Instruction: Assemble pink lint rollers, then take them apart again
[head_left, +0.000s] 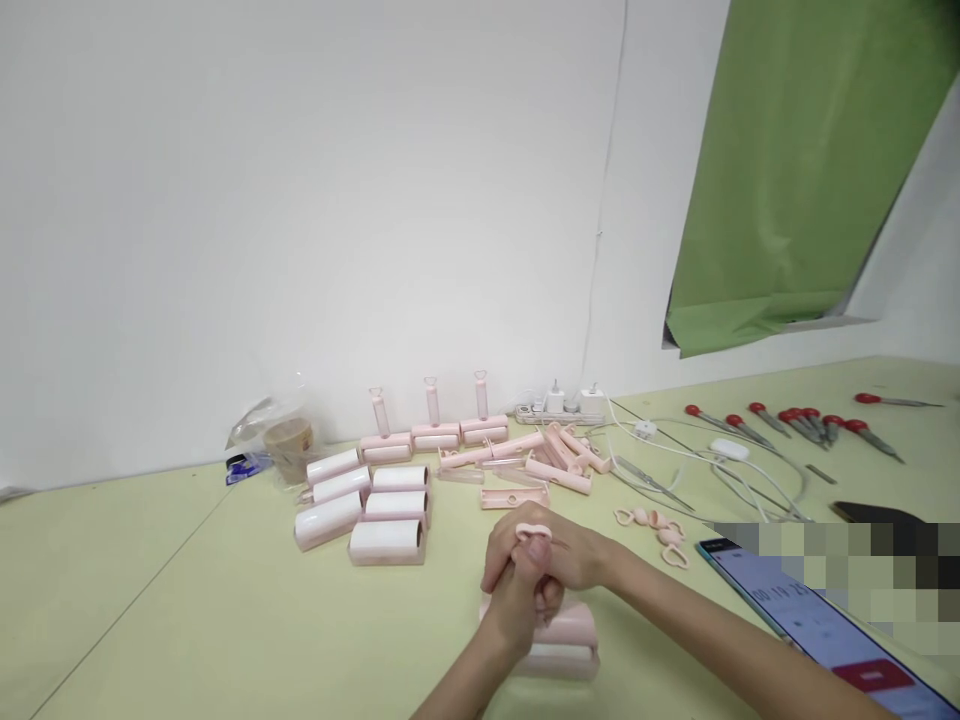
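My left hand (514, 600) and my right hand (559, 550) are closed together over a pink lint roller (570, 625) that lies on the table in front of me. Between them a pink heart-shaped loop (533, 530) pokes out at the top, with a thumb pressed against it. The handle below the loop is hidden by my fingers. Just beyond my hands lies a pink half-tube handle part (514, 497). To the right are several loose pink heart-loop caps (670, 537).
White sticky rolls in clear covers (386, 541) stand left. Finished-looking lint rollers with upright handles (433, 435) line the wall beside more pink parts (559, 474). A power strip (559, 413), cables, red-handled screwdrivers (806, 422) and a phone (825, 625) occupy the right. A bagged cup (289, 445) stands far left.
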